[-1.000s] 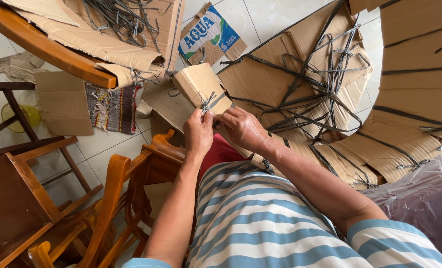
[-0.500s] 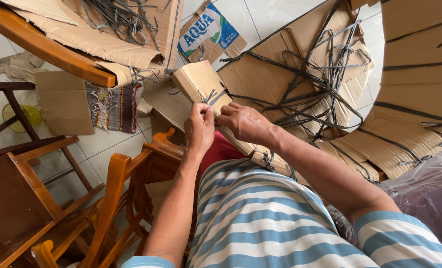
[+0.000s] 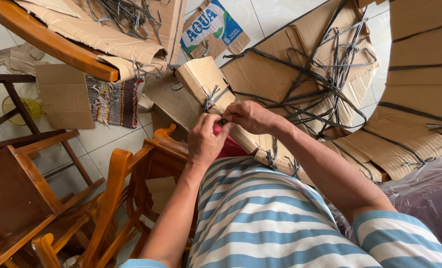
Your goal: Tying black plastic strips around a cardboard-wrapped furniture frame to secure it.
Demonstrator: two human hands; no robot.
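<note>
Looking down over your blue-and-white striped shirt [image 3: 270, 218], you had both hands meeting at the near end of a long folded cardboard bundle [image 3: 203, 79], which serves here as the landmark. Your left hand [image 3: 206, 139] sat just below that bundle, fingers curled and pressed together, thumb and forefinger pinching a small dark bit of strap [image 3: 223, 120] at its edge. Your right hand [image 3: 250, 116] lay against the bundle's right side, its fingertips bunched and pinching at the same spot, so the two hands touched. A knotted grey strap [image 3: 212, 97] was tied around the bundle just above your hands, and more strap knots [image 3: 270, 159] showed along its lower stretch beside your right forearm. A red thing peeked out under the bundle between your wrists; you could not tell what it was. Left of the bundle and below stood wooden chairs [image 3: 112, 198] on the tiled floor [image 3: 107, 144]. Further left of the bundle lay a striped woven mat [image 3: 114, 101] and a flat cardboard piece [image 3: 64, 97]. Right of the bundle spread large cardboard sheets [image 3: 280, 74] crossed by loose dark straps [image 3: 335, 84]. Beyond the bundle, farthest off, lay a printed blue-and-white carton flap [image 3: 213, 25].
</note>
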